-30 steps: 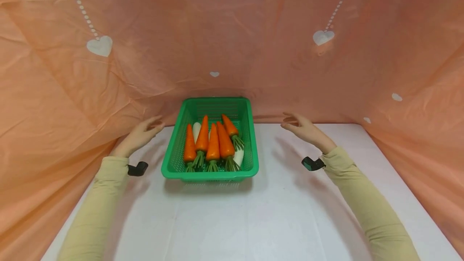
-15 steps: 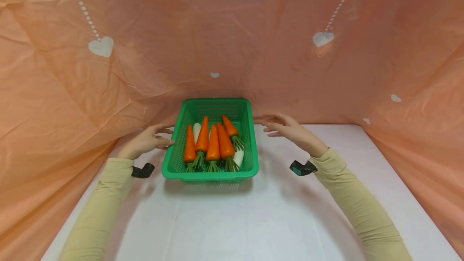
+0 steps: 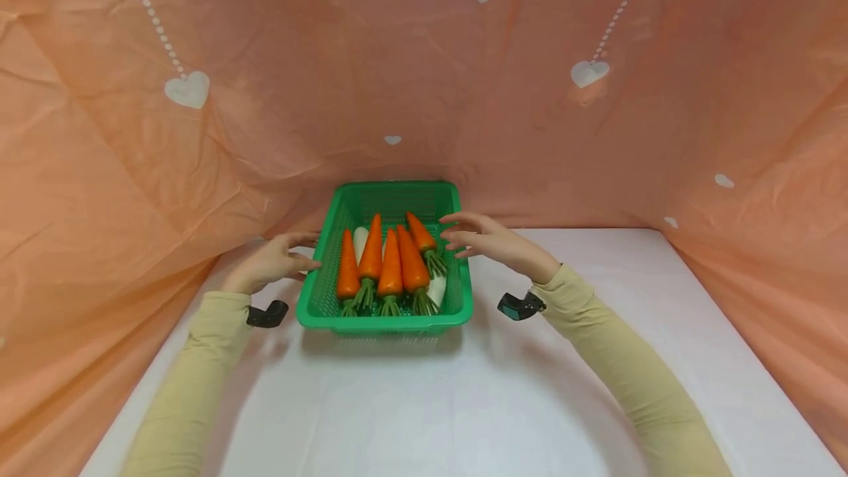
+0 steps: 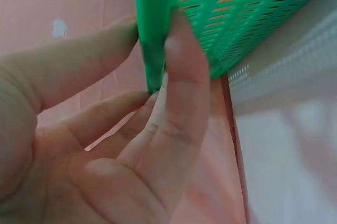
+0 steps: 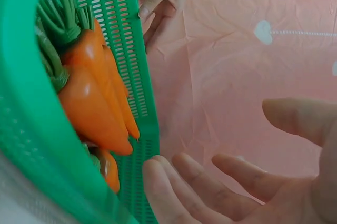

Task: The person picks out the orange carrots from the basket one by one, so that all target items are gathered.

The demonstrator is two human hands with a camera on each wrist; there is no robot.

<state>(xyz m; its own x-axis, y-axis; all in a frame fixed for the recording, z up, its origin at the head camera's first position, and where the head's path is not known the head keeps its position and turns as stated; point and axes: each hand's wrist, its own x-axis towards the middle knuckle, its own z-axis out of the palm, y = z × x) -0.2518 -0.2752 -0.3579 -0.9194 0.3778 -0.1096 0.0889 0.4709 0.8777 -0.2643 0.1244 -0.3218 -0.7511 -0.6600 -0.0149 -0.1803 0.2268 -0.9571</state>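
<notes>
A green plastic basket (image 3: 384,324) stands on the white table against the cloth backdrop. Several orange carrots (image 3: 391,267) with green stem stubs lie in it, over smooth white pieces (image 3: 436,288) that are partly hidden. My left hand (image 3: 270,265) pinches the basket's left rim; in the left wrist view the thumb is on one side of the rim (image 4: 152,29) and the fingers are on the other. My right hand (image 3: 498,245) reaches over the right rim with fingers spread, holding nothing. In the right wrist view its fingertips (image 5: 155,171) overlap the basket wall.
A peach cloth (image 3: 424,94) with white hearts hangs behind and at both sides of the white table (image 3: 397,411). A small black device sits at each wrist, the left one (image 3: 268,313) near the basket's side.
Both hands have moved inward to the basket. The left has taken hold of the left rim; the right has come leftward from beside the basket to over its right rim. The basket stays put.
</notes>
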